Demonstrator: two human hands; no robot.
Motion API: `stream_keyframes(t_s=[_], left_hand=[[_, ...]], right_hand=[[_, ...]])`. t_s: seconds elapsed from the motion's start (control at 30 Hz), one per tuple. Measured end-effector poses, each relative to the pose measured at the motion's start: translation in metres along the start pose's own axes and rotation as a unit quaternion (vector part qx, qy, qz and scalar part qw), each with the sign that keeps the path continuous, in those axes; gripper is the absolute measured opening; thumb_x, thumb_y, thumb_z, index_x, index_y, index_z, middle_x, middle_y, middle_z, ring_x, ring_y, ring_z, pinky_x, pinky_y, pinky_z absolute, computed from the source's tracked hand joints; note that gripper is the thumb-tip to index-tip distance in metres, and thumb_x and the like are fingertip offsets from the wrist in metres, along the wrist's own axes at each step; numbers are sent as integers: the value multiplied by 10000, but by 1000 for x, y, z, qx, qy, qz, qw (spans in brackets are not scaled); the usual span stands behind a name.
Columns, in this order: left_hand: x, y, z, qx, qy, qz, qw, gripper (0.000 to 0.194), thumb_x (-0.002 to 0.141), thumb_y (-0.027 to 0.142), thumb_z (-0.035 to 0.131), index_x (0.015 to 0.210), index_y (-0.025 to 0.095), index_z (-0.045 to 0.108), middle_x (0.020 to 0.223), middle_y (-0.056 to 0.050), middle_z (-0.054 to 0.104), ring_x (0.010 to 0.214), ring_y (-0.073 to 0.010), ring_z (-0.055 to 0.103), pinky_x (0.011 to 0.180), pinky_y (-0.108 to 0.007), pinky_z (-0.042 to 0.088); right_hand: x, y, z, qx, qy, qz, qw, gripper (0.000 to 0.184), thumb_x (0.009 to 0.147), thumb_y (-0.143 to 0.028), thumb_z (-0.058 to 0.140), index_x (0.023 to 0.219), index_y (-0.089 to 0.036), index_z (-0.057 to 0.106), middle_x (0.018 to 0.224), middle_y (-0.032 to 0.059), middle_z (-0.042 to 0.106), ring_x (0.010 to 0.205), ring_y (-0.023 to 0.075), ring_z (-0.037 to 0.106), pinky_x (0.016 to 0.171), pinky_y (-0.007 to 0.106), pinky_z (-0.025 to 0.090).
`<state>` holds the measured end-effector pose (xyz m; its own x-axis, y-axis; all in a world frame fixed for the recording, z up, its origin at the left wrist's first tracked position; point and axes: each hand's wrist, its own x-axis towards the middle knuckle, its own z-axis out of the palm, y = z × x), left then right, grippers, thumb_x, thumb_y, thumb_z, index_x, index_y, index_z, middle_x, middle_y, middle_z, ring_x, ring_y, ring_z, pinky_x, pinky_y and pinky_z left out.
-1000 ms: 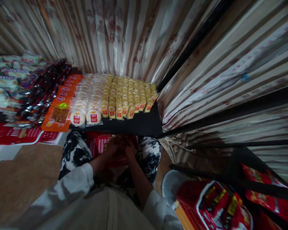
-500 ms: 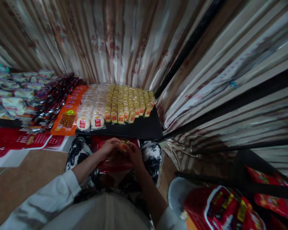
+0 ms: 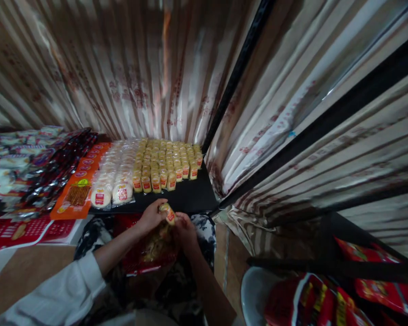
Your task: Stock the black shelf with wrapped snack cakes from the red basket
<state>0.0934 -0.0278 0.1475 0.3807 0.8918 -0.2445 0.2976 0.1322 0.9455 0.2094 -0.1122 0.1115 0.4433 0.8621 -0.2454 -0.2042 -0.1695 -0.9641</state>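
My left hand and my right hand together hold one small yellow cake packet with a red label, just in front of the black shelf. Both hands are closed on it. Under them a red basket with more yellow packets rests on my lap. On the shelf stand rows of the same yellow packets, and to their left rows of round white buns in clear wrap.
Orange snack packs and dark red packets lie left of the buns, with pale packets farther left. A striped curtain hangs behind and to the right. Red bags and a white bowl rim sit at lower right.
My hands have risen from the basket toward the shelf edge with one yellow packet. The view has shifted, so the shelf sits lower in the picture.
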Motion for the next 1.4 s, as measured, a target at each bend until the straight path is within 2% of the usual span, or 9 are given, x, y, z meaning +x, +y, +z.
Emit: stream_keyframes(t_s=[0.17,0.3,0.4,0.67,0.8,1.0,1.2,1.3,1.4], left_hand=[[27,33,17,84,-16,72,994,448,660,96,574,1100,184,587,923,-13,640,748,-124,575,718,-247,481],[53,62,35,146,-16,142,979,459,704,89,546,1155,170,561,1026,-44,626,797,-132,573,795,-280,475],[75,83,50,179,-14,194,964,476,714,94,549,1182,181,538,1015,-42,630,825,-141,577,828,-292,470],[135,137,84,229,-18,262,937,418,737,86,497,1135,191,565,1060,-51,620,831,-152,578,822,-287,459],[156,156,97,270,3,267,925,393,742,95,492,1105,196,601,1087,-85,605,928,-204,563,860,-325,434],[184,158,105,309,-1,286,907,431,736,48,476,1111,212,615,1105,-85,604,985,-217,541,880,-330,411],[207,145,102,426,10,291,857,386,750,82,510,1103,164,643,995,-106,639,982,-265,499,895,-384,371],[214,139,101,448,13,296,844,378,758,93,514,1113,134,637,1001,-119,634,984,-260,478,900,-375,361],[219,135,101,464,-1,308,831,332,742,112,548,1055,109,657,955,-121,629,961,-252,474,912,-362,351]], right_hand=[[22,-24,-18,-102,45,-90,990,269,746,-368,526,927,-191,617,923,68,662,772,183,635,670,299,530],[42,-44,-32,-248,126,-217,936,318,796,-332,471,1027,-167,615,1062,114,618,967,223,567,822,373,496],[58,-58,-38,-304,161,-271,899,368,822,-299,440,1134,-157,576,1109,119,611,1050,235,520,900,410,453],[112,-87,-45,-296,210,-291,885,473,824,-224,355,1269,-117,474,1293,143,506,1212,231,435,1030,430,345],[139,-94,-48,-271,242,-279,889,487,821,-196,327,1279,-111,466,1301,137,502,1232,226,422,1059,445,300],[168,-90,-50,-266,240,-278,891,521,798,-168,324,1297,-92,452,1318,141,490,1269,215,392,1074,424,286],[186,-84,-48,-256,242,-239,905,525,792,-163,315,1284,-64,469,1288,172,513,1241,245,429,1042,438,327],[192,-82,-46,-258,232,-221,911,504,792,-175,329,1245,-51,511,1242,192,546,1206,267,459,1021,446,341],[197,-81,-45,-252,214,-216,919,470,810,-211,342,1219,-93,541,1222,165,572,1171,254,489,998,429,367]])
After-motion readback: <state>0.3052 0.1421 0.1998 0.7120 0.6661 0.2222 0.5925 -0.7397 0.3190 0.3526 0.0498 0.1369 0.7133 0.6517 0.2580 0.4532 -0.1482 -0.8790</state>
